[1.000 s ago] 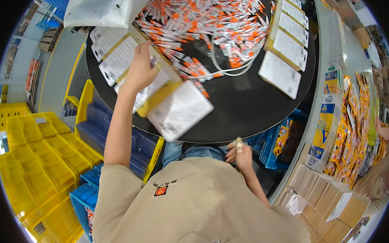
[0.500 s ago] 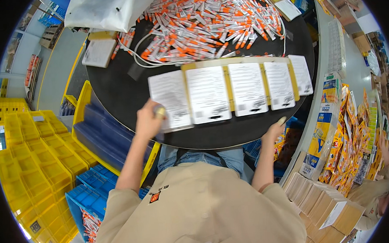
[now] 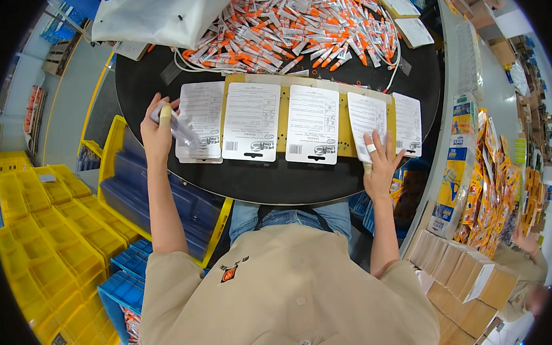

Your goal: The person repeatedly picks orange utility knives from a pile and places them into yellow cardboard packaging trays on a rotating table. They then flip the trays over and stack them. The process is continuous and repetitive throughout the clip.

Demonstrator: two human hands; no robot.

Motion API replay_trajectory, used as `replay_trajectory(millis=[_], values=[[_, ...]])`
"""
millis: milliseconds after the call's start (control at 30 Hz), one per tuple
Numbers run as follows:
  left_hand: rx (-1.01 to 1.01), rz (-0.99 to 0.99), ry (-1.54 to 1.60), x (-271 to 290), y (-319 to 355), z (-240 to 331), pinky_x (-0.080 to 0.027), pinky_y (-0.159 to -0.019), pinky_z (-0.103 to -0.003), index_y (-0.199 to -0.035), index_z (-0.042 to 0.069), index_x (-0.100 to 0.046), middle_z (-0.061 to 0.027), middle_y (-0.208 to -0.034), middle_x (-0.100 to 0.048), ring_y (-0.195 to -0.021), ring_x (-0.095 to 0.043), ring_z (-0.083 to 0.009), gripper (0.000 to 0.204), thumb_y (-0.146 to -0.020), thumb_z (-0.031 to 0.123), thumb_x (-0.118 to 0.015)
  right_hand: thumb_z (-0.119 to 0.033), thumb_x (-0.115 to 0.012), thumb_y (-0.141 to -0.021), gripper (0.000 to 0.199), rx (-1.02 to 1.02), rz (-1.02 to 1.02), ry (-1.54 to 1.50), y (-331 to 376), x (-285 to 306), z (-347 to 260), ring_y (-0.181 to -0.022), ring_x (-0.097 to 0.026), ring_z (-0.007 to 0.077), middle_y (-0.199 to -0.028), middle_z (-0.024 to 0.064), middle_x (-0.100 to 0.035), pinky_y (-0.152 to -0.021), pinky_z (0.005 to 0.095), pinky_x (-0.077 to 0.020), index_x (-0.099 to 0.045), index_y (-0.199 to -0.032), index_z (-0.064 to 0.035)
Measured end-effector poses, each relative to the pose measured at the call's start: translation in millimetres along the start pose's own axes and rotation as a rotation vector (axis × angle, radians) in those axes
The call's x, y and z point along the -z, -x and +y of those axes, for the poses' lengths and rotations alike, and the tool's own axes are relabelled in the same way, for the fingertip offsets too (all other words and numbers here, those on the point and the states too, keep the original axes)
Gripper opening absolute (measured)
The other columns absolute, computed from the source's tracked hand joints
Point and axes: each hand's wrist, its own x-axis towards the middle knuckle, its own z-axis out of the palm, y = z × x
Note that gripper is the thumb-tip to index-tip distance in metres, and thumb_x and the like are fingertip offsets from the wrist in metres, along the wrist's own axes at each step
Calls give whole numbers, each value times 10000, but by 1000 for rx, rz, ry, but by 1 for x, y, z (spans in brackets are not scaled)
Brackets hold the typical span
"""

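My left hand point(image 3: 157, 132) is closed on a thin piece of clear plastic point(image 3: 185, 132), blurred by motion, beside the leftmost white printed card point(image 3: 201, 108). A pale finger cover sits on that hand. My right hand point(image 3: 383, 164) has its fingers spread over the lower part of a slightly tilted white card point(image 3: 368, 114), and it wears pale finger covers too. Two more upright cards, one left of centre point(image 3: 251, 114) and one in the middle point(image 3: 311, 117), lie on a yellow holder point(image 3: 345, 128). Another card point(image 3: 407, 119) is at its right end.
A heap of small white tubes with orange caps point(image 3: 299, 21) covers the far side of the round black table point(image 3: 252, 185), ringed by a white cord. A white bag point(image 3: 146, 20) is at far left. Yellow crates point(image 3: 48, 228) stand left; cardboard pieces point(image 3: 456, 269) and packaged goods point(image 3: 476, 181) right.
My right hand has come up from the table edge onto a card, which now sits askew. My left hand has moved outward, with clear plastic now showing in it. The view has shifted slightly.
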Motion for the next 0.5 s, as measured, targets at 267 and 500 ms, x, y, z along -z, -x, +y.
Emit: replay_trajectory(millis=[267,500], values=[[-35,-188,-229,-31,29,108,-469,-674,-249,-902,28,-606,-67,-798,-680,-739,-618,-111,266,-962,275,-529,-51,-618,-804,457,187,210,-607,-35,-9,-98,-1307,-441,373,-1394,127,-503,-1122,587,-218,-638,-1248,-157],[-315,-871,-106,-159,90,167,-497,-828,-331,-1143,58,-538,-60,-1013,-643,-962,-633,-212,427,-753,106,-704,-92,-592,-821,313,508,164,-770,-72,-15,-156,-1244,-457,324,-1328,149,-508,-1083,477,-322,-651,-1128,-76]])
